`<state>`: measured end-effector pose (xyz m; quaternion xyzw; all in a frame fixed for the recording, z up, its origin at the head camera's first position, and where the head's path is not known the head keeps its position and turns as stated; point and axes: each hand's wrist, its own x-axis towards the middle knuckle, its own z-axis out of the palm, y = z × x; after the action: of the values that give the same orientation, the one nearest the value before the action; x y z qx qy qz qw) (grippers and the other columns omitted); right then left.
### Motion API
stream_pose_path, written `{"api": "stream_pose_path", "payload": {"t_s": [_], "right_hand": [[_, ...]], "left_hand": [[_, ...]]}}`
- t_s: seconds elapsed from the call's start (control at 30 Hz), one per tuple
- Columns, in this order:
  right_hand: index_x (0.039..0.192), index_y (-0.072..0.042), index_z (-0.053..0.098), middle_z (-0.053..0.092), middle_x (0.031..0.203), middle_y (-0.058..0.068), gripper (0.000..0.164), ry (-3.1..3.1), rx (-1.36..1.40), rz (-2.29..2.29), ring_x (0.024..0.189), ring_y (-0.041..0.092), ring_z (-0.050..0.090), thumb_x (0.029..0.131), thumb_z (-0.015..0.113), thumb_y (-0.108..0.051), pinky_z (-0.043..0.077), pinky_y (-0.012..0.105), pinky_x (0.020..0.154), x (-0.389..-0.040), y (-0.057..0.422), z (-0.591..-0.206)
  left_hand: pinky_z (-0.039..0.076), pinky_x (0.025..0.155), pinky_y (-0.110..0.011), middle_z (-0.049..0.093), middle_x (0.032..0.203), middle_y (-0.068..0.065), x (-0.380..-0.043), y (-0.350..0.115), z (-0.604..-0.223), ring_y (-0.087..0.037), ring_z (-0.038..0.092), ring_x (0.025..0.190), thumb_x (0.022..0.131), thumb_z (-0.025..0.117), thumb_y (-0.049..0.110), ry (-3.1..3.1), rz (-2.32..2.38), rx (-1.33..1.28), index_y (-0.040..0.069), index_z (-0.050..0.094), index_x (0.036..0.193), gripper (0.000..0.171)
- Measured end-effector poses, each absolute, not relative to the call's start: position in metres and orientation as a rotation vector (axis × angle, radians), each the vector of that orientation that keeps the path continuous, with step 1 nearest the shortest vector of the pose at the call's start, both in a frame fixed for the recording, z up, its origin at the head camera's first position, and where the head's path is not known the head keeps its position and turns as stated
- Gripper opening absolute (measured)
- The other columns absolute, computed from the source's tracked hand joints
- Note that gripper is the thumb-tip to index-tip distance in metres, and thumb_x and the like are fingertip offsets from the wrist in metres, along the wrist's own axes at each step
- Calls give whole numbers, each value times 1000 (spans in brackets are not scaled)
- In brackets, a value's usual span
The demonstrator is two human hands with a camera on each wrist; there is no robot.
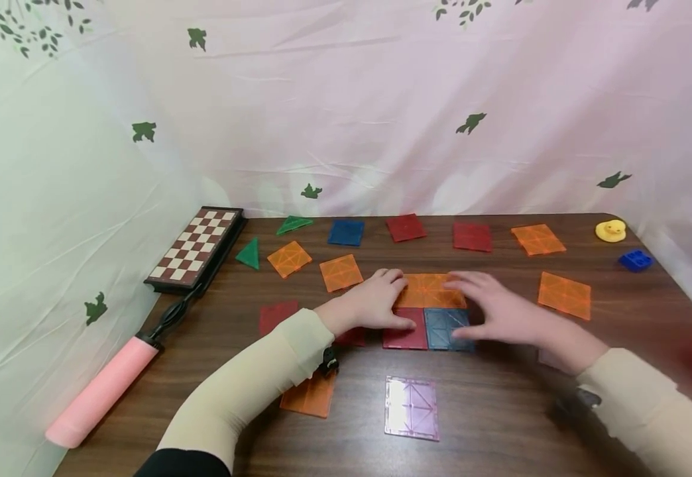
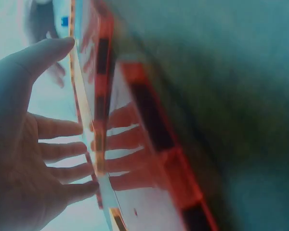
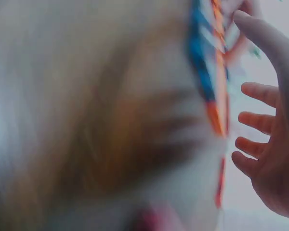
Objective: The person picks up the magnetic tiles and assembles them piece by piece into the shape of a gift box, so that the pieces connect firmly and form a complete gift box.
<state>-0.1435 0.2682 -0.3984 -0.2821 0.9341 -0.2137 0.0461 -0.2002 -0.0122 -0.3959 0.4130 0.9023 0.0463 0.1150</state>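
In the head view, a block of flat translucent square tiles lies mid-table: orange tiles (image 1: 431,291) at the back, a red tile (image 1: 404,329) and a blue tile (image 1: 443,329) in front. At its left edge is my left hand (image 1: 376,301), fingers extended, thumb over the red tile. My right hand (image 1: 495,308), slightly blurred, is at the right edge, fingers spread, with its thumb by the blue tile. Neither palm holds anything in the wrist views, where the left hand (image 2: 43,159) and right hand (image 3: 274,130) have relaxed, separated fingers. Exact fingertip contact is unclear.
Loose tiles surround the block, including a purple tile (image 1: 411,407) in front and an orange tile (image 1: 565,295) at right. A checkered board (image 1: 193,246) and pink pump (image 1: 104,391) stand left. A yellow duck (image 1: 611,230) and blue brick (image 1: 636,260) sit far right.
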Motion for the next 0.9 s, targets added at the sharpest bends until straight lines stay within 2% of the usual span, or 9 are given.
{"api": "stream_pose_path", "payload": {"t_s": [0.1,0.2,0.33,0.47,0.7,0.9], "right_hand": [[143,-6,54,45,149,22,74,2929,-771,-673,136,48,37,86,81,-45,32,71,104,-149,299,-387],[138,-6,55,47,143,25,67,2988,-625,-652,131,50,39,87,82,-38,32,73,101,-153,338,-385],[135,-3,55,47,139,32,67,3017,-474,-593,124,54,43,84,85,-34,35,76,95,-151,384,-395],[135,1,55,51,133,33,70,3000,-434,-563,117,52,49,82,87,-30,40,74,92,-148,410,-406],[134,2,59,55,131,32,64,2993,-470,-551,115,51,52,82,87,-22,42,72,92,-150,405,-407],[134,-2,62,57,133,27,62,2961,-541,-520,120,49,50,83,87,-27,40,71,97,-155,376,-402]], "left_hand": [[24,120,-38,32,161,-16,-189,-13,-396,-35,29,148,89,64,67,2614,117,1257,9,39,157,93],[24,120,-40,30,163,-15,-179,-14,-395,-36,27,149,87,65,67,2586,101,1303,15,36,159,93],[28,118,-41,29,164,-12,-172,-13,-396,-33,27,149,88,65,68,2589,48,1339,23,36,160,90],[30,117,-42,31,163,-12,-170,-12,-396,-31,28,147,88,66,66,2603,19,1344,27,38,159,85],[31,116,-44,31,163,-13,-170,-8,-396,-33,29,147,88,68,63,2601,1,1313,27,40,158,84],[32,116,-43,31,162,-13,-169,-5,-393,-33,29,147,88,68,62,2598,-12,1315,27,40,157,83]]}}
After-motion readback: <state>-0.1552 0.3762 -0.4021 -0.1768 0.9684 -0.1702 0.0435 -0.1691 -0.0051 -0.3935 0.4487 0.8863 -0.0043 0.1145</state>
